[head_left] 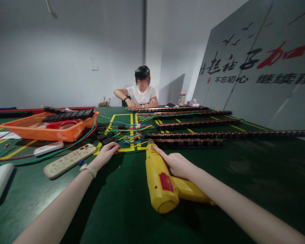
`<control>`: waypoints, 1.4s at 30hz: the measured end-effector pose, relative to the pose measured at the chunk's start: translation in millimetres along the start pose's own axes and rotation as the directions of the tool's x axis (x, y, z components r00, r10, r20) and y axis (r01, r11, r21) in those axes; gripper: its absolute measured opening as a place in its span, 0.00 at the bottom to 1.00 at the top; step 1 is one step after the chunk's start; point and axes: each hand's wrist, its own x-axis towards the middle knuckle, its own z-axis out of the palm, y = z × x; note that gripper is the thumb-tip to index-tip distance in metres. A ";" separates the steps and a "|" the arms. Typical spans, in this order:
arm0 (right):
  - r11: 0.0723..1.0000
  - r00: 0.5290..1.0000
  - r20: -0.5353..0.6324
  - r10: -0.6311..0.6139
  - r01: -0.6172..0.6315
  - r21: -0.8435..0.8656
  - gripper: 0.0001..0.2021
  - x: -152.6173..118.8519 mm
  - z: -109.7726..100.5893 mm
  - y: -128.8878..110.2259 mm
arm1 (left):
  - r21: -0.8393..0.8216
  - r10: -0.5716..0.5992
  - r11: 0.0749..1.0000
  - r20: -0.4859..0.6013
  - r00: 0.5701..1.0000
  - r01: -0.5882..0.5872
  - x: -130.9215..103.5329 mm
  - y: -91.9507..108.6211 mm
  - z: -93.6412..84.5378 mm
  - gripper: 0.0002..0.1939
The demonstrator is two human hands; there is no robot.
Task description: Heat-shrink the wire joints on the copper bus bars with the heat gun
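My right hand (179, 164) is wrapped round a yellow heat gun (155, 176) with a red label. Its nozzle points away from me, close to the near end of a long black strip with copper-coloured rails (188, 142). Yellow and red wires (129, 149) run from that end toward the left. At their far-left tips, my left hand (106, 155) has its fingers pinched together on the wires. How many it holds cannot be made out. Small black connectors (105, 139) lie just beyond the left fingertips.
Several more black strips (200, 124) lie across the green table (127, 217). An orange basket (63, 134) with black parts stands left, near a beige power strip (71, 159), loose cables (22, 164) and a white box (0, 181). Opposite, a person (142, 96) works with wires.
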 end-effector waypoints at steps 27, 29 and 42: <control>0.951 0.947 -0.131 -0.293 0.303 0.063 0.44 65.2 -1.1 -82.1 | -0.034 -0.001 0.999 -0.103 0.995 -0.002 5.3 -5.9 -3.6 0.18; 0.951 0.948 -0.129 -0.291 0.301 0.070 0.44 64.5 -1.6 -81.7 | -0.035 0.006 0.999 -0.106 0.994 -0.010 6.3 -8.0 -3.7 0.18; 0.956 0.956 -0.091 -0.280 0.286 0.059 0.45 61.6 -4.2 -77.8 | 0.008 0.005 1.000 -0.106 0.994 -0.004 8.7 -11.0 -3.3 0.18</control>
